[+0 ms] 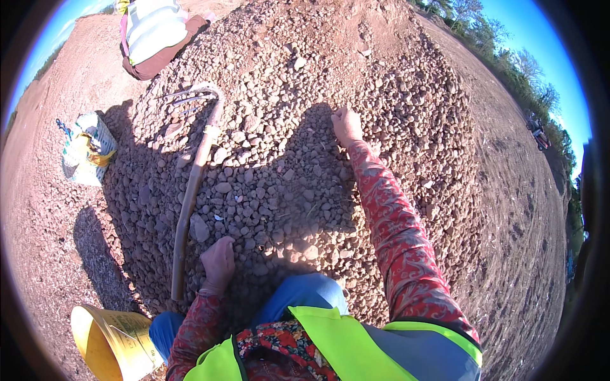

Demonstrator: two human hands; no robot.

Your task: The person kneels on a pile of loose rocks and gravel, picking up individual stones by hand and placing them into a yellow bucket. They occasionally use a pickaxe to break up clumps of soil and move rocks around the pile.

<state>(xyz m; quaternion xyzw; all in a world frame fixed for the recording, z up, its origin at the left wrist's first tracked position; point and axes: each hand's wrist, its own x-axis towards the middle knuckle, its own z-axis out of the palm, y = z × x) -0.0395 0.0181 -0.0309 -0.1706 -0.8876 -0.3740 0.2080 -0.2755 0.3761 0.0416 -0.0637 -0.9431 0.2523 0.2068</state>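
A broad heap of reddish-brown gravel (286,181) spreads before me. My right hand (347,126) reaches out over the far stones with its fingers curled down; whether a stone is inside cannot be seen. Closer to my body, my left hand (219,264) is curled low over the shaded gravel, its palm side hidden. Left of it lies a pronged hoe (190,190), its wooden handle towards me and its bent metal tines at the far end. A larger flat stone (199,228) sits between the handle and my left hand.
A yellow plastic bucket (119,340) lies tipped beside my knee at lower left. A woven plastic bag (89,150) stands left of the heap. Another person (155,38) sits at the heap's far left edge. A motorcycle (538,132) is far off at right.
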